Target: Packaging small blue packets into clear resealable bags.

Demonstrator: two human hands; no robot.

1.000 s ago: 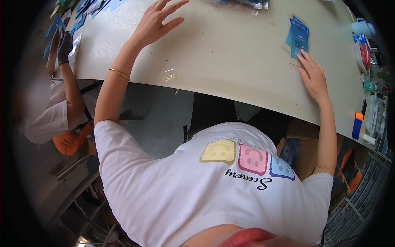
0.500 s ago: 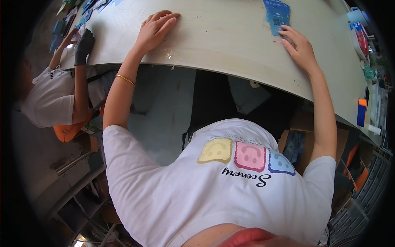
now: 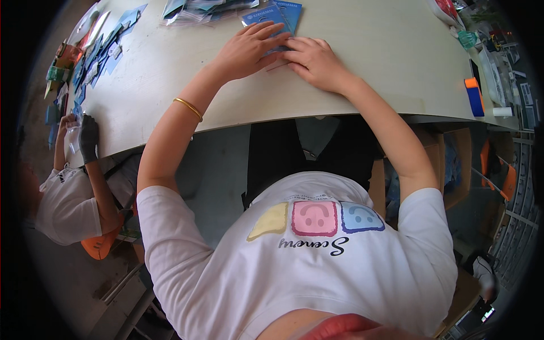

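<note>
A blue printed packet (image 3: 262, 18) in a clear sleeve lies on the table under my hands. My left hand (image 3: 247, 51) rests over its left side, fingers stretched out flat across it. My right hand (image 3: 318, 62) lies at its right side, fingertips close to those of the left hand and thumb apart. A clear edge of the sleeve with a thin red line shows between the two hands. Just behind, another blue packet (image 3: 292, 13) lies at an angle. My fingers hide much of the nearer packet.
A pile of clear zip bags (image 3: 212, 12) with blue contents lies at the far middle. More blue packets (image 3: 105, 54) are strewn at the left. A co-worker's gloved hand (image 3: 89, 137) is at the table's left edge. An orange and blue roll (image 3: 474, 96) stands at the right.
My view has turned toward the right. The right hand has moved left with the blue packet, and both hands now meet at it; before, the left hand lay apart on the bare table.
</note>
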